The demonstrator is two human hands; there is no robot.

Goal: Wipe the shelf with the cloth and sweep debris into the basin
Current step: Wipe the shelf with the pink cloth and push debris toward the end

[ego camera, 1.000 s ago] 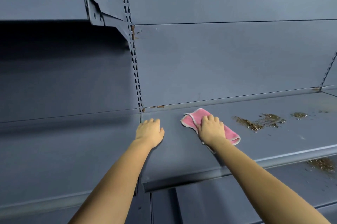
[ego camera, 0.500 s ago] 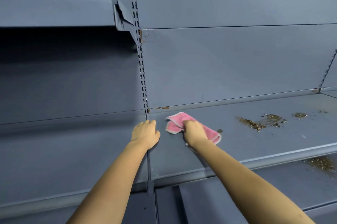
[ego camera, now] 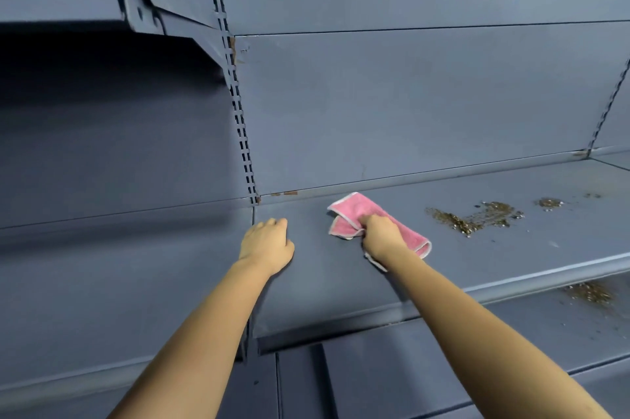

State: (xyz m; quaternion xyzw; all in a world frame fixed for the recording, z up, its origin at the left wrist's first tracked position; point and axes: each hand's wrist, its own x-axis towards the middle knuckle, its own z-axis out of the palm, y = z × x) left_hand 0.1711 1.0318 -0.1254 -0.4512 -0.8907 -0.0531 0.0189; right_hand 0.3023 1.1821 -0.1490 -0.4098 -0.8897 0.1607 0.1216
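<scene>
Cloth (ego camera: pixel 354 214), soft and light, bunched under clamped fingers of right hand (ego camera: pixel 381 236) on shelf (ego camera: pixel 511 255); best held mid-fold. Debris (ego camera: pixel 474 217) well right of fingertips. Left hand (ego camera: pixel 267 241) loosely curled, holding nothing.

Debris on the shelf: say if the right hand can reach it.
Probably yes: the right hand, gripping the pink cloth, sits left of the debris on the same shelf, nothing standing between them.
</scene>
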